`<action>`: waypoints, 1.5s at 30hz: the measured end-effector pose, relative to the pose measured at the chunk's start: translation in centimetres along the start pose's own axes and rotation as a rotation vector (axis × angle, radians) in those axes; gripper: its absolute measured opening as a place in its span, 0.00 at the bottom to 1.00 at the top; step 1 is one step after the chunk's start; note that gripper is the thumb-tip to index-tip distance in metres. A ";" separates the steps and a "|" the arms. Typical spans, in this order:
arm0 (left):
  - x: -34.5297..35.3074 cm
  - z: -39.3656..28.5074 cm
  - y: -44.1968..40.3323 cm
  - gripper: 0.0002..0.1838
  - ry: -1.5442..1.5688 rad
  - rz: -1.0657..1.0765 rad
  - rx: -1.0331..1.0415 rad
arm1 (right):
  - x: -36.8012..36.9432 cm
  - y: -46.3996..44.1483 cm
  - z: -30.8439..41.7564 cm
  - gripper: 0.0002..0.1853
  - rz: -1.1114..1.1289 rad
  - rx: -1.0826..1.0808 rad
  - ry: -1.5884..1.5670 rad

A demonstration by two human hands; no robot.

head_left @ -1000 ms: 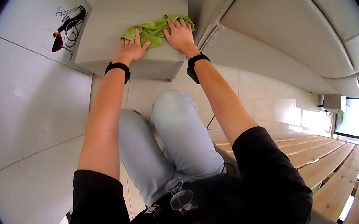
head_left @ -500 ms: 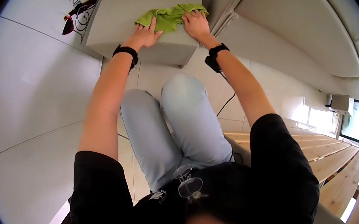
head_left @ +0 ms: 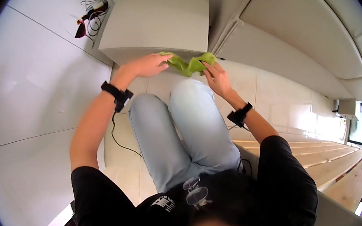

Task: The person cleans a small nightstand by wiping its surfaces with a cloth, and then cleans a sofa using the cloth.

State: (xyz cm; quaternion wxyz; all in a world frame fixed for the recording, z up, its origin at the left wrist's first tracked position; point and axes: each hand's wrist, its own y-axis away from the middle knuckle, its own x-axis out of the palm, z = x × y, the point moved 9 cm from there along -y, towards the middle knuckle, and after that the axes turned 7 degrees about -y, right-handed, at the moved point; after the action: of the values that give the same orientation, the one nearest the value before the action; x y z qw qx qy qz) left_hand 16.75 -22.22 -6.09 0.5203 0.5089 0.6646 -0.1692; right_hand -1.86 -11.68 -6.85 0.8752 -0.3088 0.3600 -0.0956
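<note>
A green cloth [head_left: 189, 65] hangs crumpled in the air between my two hands, just in front of the near edge of a pale ottoman [head_left: 156, 19]. My left hand [head_left: 146, 66] pinches the cloth's left end, thumb and fingers closed together. At the other end, my right hand [head_left: 217, 76] grips a bunched part of the cloth between thumb and fingers. The cloth sags in the middle, above my knees. Black bands with small boxes sit on both my wrists.
A pale sofa [head_left: 301, 21] runs along the right side. Dark and red items with cables [head_left: 88, 19] lie at the upper left, beside the ottoman. A slatted wooden bench [head_left: 327, 163] stands at the lower right. A thin black cable [head_left: 120, 140] trails from my left wrist.
Both hands have lifted the green cloth off the ottoman top and drawn it back toward my knees. It was lying under my fingers and now hangs between them.
</note>
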 end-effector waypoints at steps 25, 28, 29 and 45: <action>4.6 18.5 2.3 0.55 1.349 -0.771 -1.067 | 5.5 -30.0 -29.4 0.24 0.212 0.450 0.279; 4.2 18.4 1.8 0.61 1.348 -0.795 -1.068 | 6.4 -29.8 -30.0 0.25 0.235 0.474 0.307; 4.1 18.5 1.7 0.62 1.374 -0.861 -1.113 | 6.3 -29.7 -30.1 0.25 0.221 0.455 0.309; 4.2 22.8 3.4 0.57 1.210 -0.863 -1.056 | 3.9 -23.7 -27.8 0.24 0.207 0.483 0.408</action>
State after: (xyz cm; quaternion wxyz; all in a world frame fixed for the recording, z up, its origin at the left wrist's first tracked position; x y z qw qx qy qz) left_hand 31.74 -35.85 -17.79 0.1398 -0.0866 0.9479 0.2730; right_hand -16.90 -45.08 -9.88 0.8379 -0.0286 0.5244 -0.1485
